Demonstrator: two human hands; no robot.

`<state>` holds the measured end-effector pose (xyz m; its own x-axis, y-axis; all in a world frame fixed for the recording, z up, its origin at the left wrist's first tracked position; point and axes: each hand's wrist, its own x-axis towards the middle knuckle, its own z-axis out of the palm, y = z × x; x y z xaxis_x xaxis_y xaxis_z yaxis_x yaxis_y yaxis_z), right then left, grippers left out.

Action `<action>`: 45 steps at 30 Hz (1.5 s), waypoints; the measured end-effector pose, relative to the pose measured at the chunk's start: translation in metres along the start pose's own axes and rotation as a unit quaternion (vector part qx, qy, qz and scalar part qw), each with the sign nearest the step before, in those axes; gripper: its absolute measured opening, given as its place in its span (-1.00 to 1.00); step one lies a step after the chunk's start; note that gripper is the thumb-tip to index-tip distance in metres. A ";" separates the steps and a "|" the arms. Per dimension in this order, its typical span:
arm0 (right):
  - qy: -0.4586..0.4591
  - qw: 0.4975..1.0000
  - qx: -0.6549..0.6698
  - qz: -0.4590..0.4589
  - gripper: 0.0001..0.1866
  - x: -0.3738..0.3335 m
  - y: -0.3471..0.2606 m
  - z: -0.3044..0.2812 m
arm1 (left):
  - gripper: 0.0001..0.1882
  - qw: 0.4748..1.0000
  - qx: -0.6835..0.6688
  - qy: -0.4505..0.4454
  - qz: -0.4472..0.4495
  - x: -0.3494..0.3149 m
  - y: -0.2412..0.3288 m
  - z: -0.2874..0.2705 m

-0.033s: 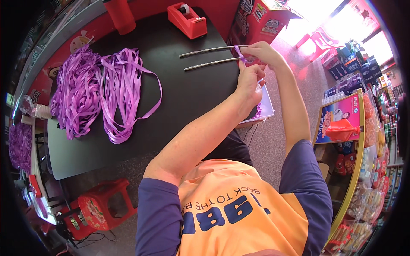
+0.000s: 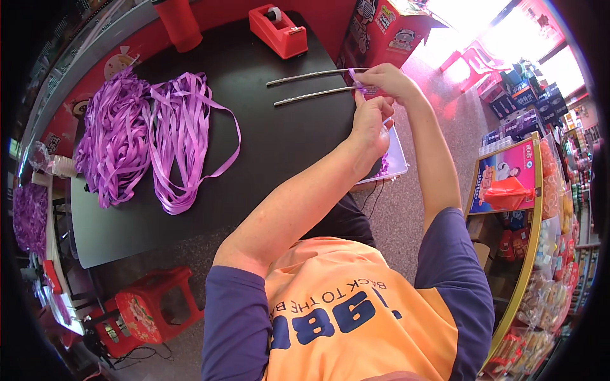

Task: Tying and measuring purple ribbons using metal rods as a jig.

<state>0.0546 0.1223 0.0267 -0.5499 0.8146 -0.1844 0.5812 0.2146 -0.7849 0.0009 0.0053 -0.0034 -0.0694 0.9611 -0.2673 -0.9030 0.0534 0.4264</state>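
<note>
Two thin twisted metal rods (image 2: 308,77) stick out side by side over the right end of the black table. A narrow purple ribbon (image 2: 352,77) runs across both near my hands. My right hand (image 2: 384,79) is closed, its fingertips pinching the ribbon beside the upper rod. Just below it, my left hand (image 2: 371,120) has curled fingers, with its thumb and index finger against the ribbon by the lower rod. Something small and pale shows at the left fist; I cannot make out what it is. The rods' right ends are hidden behind my hands.
Two heaps of purple ribbon (image 2: 117,136) lie on the table's left side. A red tape dispenser (image 2: 279,33) stands at the far edge. A white tray (image 2: 397,155) with purple bits sits below my left hand. Red stools (image 2: 155,301) stand lower left; a gold-edged display case (image 2: 534,241) is right.
</note>
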 end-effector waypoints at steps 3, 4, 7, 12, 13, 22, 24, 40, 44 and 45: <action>-0.073 0.987 0.135 0.049 -0.72 0.010 0.010 0.003 | -0.32 1.000 -0.007 0.010 0.008 0.001 -0.002 0.000; -0.083 0.988 0.128 0.030 -0.72 0.012 0.014 0.001 | -0.39 0.999 -0.012 -0.040 0.002 -0.003 0.002 0.003; -0.095 0.988 0.119 0.007 -0.72 0.016 0.020 -0.002 | -0.60 0.998 -0.009 -0.063 -0.008 -0.023 0.005 0.016; 0.030 0.997 -0.047 -0.059 -0.59 0.018 0.021 -0.031 | -0.62 0.988 0.089 -0.019 -0.128 -0.069 0.027 0.042; 0.120 0.985 -0.075 -0.101 -0.57 0.017 0.011 -0.032 | -0.60 0.978 0.145 -0.068 -0.135 -0.081 0.040 0.042; -0.285 0.953 0.028 -0.102 -0.67 0.050 -0.011 -0.026 | -0.44 0.267 0.900 -0.093 0.332 -0.065 0.118 -0.026; -0.317 0.943 0.051 -0.081 -0.69 0.061 -0.005 -0.025 | -0.36 0.250 0.917 -0.086 0.297 -0.060 0.124 -0.037; -0.407 0.909 0.082 -0.042 -0.76 0.085 0.002 -0.027 | -0.27 0.275 0.935 -0.098 0.201 -0.041 0.127 -0.038; -0.411 0.908 0.056 -0.054 -0.77 0.085 0.002 -0.032 | -0.27 0.278 0.935 -0.093 0.200 -0.044 0.128 -0.042; -0.414 0.908 0.033 -0.059 -0.78 0.085 0.004 -0.038 | -0.27 0.280 0.935 -0.090 0.199 -0.045 0.129 -0.043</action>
<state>0.0337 0.2131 0.0303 -0.8841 0.0989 -0.4567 0.4670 0.2195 -0.8566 -0.1309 -0.0428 0.0264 0.1681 0.9807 0.0994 0.9728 -0.1814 0.1443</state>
